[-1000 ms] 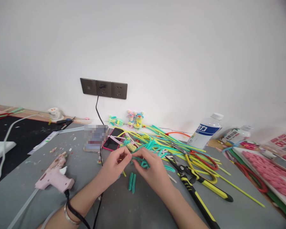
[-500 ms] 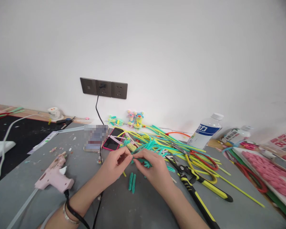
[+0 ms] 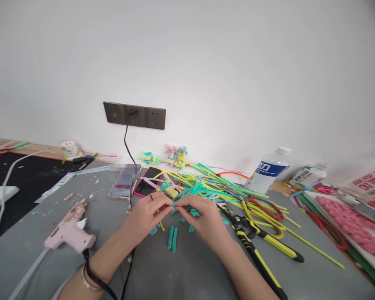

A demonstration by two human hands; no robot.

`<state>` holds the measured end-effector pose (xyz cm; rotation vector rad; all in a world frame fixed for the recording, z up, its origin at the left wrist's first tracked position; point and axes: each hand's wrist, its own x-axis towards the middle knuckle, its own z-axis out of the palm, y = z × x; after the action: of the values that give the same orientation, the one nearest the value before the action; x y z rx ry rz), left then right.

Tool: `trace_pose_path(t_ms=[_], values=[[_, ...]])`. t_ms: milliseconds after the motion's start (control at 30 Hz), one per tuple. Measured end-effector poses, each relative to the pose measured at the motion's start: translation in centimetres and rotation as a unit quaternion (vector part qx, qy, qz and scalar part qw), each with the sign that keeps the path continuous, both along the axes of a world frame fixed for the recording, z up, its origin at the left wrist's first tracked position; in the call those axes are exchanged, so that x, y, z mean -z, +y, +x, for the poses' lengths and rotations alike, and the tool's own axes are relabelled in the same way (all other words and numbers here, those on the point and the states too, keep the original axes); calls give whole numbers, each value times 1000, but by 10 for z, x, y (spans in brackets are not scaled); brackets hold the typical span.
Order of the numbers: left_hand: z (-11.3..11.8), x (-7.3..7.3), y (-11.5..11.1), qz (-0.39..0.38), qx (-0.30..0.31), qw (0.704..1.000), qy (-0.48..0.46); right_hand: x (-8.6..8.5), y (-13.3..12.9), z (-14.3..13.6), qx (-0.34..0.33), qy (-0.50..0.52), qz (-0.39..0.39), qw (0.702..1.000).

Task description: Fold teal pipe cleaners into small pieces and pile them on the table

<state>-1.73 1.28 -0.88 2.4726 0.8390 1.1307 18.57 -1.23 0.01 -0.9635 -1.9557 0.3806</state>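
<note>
Fingertip to fingertip, my left hand (image 3: 151, 214) and my right hand (image 3: 200, 214) pinch a short piece of teal pipe cleaner (image 3: 173, 204) between them. Most of that piece is covered by the fingers. On the table just below lie two folded teal pipe-cleaner strips (image 3: 172, 238), side by side. More cut teal bits lie under and beside my right hand. Beyond the hands spreads a heap of teal and yellow pipe cleaners (image 3: 196, 189), with a small yellow-and-teal figure (image 3: 169, 189) at its left edge.
A pink hot glue gun (image 3: 70, 233) lies at left, its black cord passing my left forearm. Yellow-and-black pliers (image 3: 246, 229) and scissors (image 3: 246, 206) lie at right. A phone (image 3: 146, 183), a white bottle (image 3: 268, 171) and finished pipe-cleaner figures (image 3: 176, 156) stand or lie further back.
My left hand has turned slightly, showing a ring, and both hands' fingers have straightened around the teal piece. A blue round disc now shows below my left hand.
</note>
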Motion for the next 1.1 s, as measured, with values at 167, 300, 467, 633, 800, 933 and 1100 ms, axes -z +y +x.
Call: trace_pose_path(t_ms=[167,300,467,633,800,933,1100], values=[[-1,-4,-2,10,11,999,37,0,0,1,-9,-13,1,1000],[0,-8,-4,11,10,998,66,1,0,1,-9,-22,-8,1000],[0,-11,-5,20,11,996,86,-2,0,0,-15,-28,-7,999],[0,-11,-7,34,8,996,80,-3,-1,-1,-19,-11,-7,1000],[0,-12,-7,31,-2,999,14,-6,-1,3,13,29,-6,999],[1,-15,-8,2,-6,1000,-8,-13,1,8,27,75,-30,996],[3,-14,-8,-42,-15,998,-47,-17,2,11,-2,138,-73,988]])
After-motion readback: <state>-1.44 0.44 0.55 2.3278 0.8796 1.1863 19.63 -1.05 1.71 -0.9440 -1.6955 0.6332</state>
